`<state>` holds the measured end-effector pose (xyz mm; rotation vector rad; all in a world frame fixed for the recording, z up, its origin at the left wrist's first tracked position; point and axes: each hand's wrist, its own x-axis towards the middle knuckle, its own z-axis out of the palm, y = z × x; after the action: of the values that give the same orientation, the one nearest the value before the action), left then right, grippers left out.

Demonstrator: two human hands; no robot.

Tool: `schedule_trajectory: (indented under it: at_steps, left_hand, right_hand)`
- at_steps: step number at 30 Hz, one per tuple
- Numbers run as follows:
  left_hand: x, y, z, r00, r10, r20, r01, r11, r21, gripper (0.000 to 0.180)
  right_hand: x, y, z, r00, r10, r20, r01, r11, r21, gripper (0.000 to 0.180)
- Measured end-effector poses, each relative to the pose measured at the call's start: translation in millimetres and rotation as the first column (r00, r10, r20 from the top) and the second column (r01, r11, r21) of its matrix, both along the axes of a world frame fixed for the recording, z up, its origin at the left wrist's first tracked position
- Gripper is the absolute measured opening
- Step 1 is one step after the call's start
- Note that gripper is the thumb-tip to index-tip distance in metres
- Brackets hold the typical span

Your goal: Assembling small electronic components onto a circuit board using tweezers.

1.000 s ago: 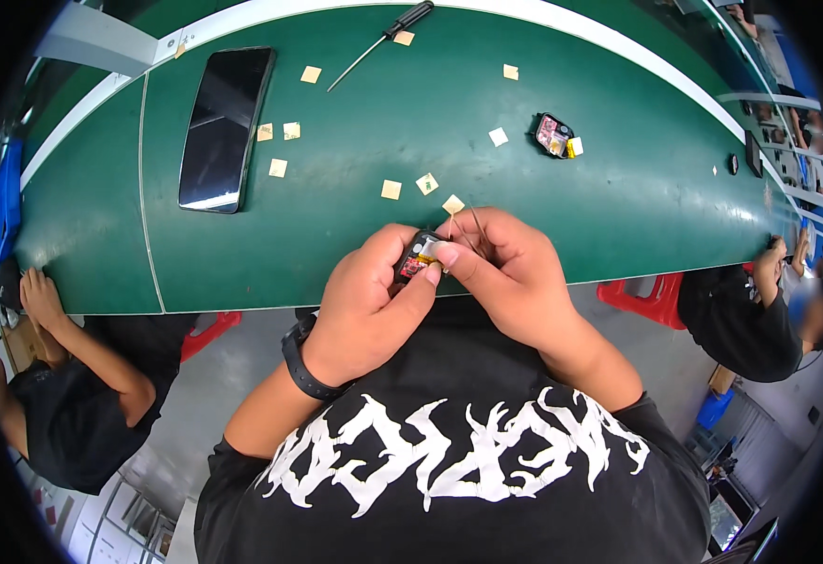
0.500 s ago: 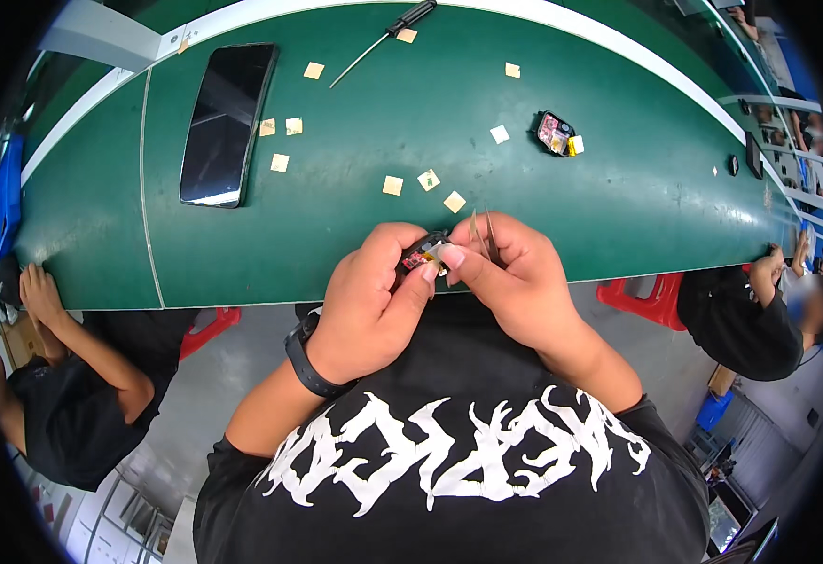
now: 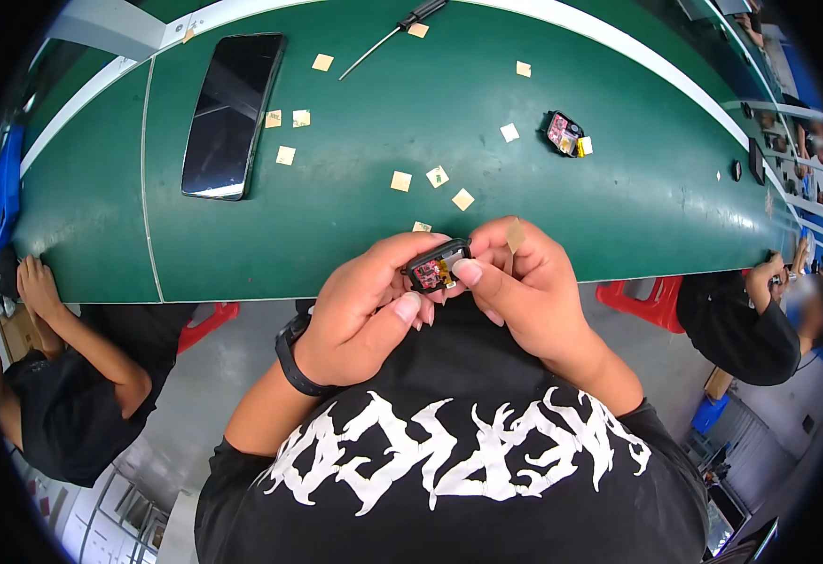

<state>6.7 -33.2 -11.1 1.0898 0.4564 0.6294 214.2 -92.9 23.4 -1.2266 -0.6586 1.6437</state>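
Note:
Near the table's front edge, a small black electronic housing (image 3: 427, 273) lies open side up, showing a red circuit board and a yellow strip. My left hand (image 3: 360, 310) is closed around its left side, thumb along the lower edge. My right hand (image 3: 524, 291) is closed too, its thumb pressing on the housing's right end. Tweezers (image 3: 515, 237) stick up between the right fingers, turned so that they show as one pointed tan piece. Their other end is hidden by the hand. Just behind the left fingers lies a small paper square (image 3: 421, 227).
Another open black housing (image 3: 563, 134) with a yellow tab lies to the right. Several tan squares (image 3: 400, 180) are scattered about the green table (image 3: 355, 216). A large black phone (image 3: 233, 117) and a screwdriver (image 3: 392, 39) lie farther back. People sit on both sides.
The housing has tilted and more of its open inside shows. The tweezers have turned from two visible prongs to one flat shape. A paper square has come into sight behind my left hand.

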Motion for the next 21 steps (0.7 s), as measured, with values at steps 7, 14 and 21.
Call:
schedule_trajectory:
  at_steps: [7,14,21]
  left_hand:
    - [-13.6,10.1,7.8,0.861,0.367,-0.352,-0.174,0.864,0.473,0.023]
    - [-144.2,80.4,1.3,0.171,0.918,-0.358,-0.666,0.375,0.645,0.029]
    - [-255.7,119.2,-10.7,0.102,0.862,-0.497,-0.836,0.345,0.427,0.043]
  right_hand:
    - [-4.9,-0.6,-8.2,0.993,-0.01,0.122,0.004,0.999,0.05,0.013]
    - [70.0,14.4,-13.6,0.269,-0.382,0.884,0.105,0.924,0.367,0.04]
    - [89.9,41.0,-17.3,0.131,-0.252,0.959,0.039,0.968,0.249,0.045]
